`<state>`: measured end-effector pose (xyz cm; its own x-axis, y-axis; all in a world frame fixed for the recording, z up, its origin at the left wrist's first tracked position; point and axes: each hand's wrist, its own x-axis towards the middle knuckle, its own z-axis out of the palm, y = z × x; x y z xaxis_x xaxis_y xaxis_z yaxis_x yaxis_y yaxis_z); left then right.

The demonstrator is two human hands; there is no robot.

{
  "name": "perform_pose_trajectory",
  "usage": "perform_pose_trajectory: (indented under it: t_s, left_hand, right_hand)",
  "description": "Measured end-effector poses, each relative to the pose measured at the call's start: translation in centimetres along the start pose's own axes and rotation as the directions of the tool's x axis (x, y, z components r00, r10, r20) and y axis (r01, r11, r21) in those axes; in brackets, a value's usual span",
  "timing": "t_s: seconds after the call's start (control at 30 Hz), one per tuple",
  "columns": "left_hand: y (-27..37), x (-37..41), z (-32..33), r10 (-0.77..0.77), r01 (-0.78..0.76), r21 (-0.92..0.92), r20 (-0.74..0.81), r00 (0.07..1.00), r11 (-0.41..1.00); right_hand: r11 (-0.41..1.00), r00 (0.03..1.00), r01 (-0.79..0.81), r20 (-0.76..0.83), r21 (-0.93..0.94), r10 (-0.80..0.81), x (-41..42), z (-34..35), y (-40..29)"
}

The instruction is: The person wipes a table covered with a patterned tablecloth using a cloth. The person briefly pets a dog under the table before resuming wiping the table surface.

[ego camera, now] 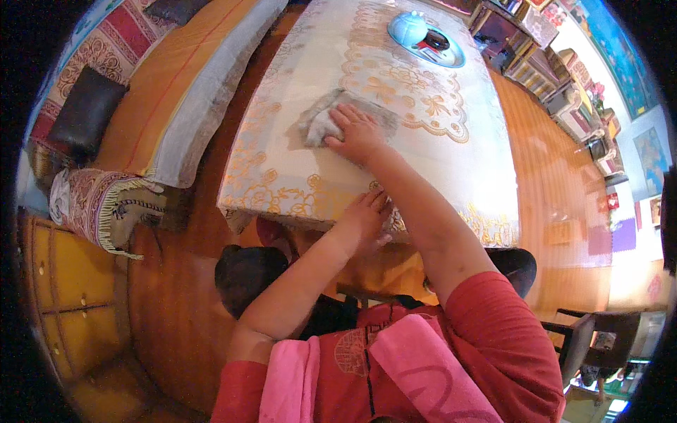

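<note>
My right hand (358, 132) lies palm down on a bunched grey-and-white cloth (320, 127), holding it against the table. The cloth looks blurred, and part of it is hidden under my fingers. Beneath it spreads a white tablecloth (296, 174) with gold flower patterns. At the near edge of the table, my left hand (367, 217) grips the tablecloth's edge, fingers on top and thumb lower down. My right forearm crosses above and beside it.
At the table's far end stands a blue oval tray (455, 62) with a light-blue lidded pot (410, 29) and dark items. A long covered bench (158, 95) runs along the left. Yellow drawers (74, 285) stand lower left; a dark chair (608, 338) is lower right.
</note>
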<state>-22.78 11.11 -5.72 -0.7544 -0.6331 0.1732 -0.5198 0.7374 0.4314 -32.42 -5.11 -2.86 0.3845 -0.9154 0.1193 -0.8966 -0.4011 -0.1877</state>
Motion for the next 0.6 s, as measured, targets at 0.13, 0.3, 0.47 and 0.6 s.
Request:
perform_pose_trajectory:
  t_s: [0.13, 0.3, 0.47, 0.6]
  left_hand:
    - [0.2, -0.2, -0.8, -0.006, 0.006, 0.005, 0.016, 1.000, 1.000]
    - [0.8, -0.1, -1.3, 0.009, -0.009, 0.072, -0.006, 1.000, 0.997]
    - [0.8, -0.4, -1.2, 0.009, -0.007, 0.119, -0.016, 1.000, 0.993]
    - [0.9, -0.5, -1.1, 0.007, -0.004, 0.149, -0.024, 1.000, 0.989]
  right_hand:
    - [0.983, 0.983, -0.182, -0.027, -0.014, 0.182, -3.4, -1.7, 6.0]
    - [0.901, 0.904, -0.426, -0.079, -0.082, 0.420, -9.9, -4.2, 14.4]
    - [0.799, 0.803, -0.594, -0.139, -0.098, 0.580, -16.0, -5.2, 19.6]
    - [0.756, 0.759, -0.649, -0.144, -0.091, 0.635, -17.7, -5.2, 20.0]
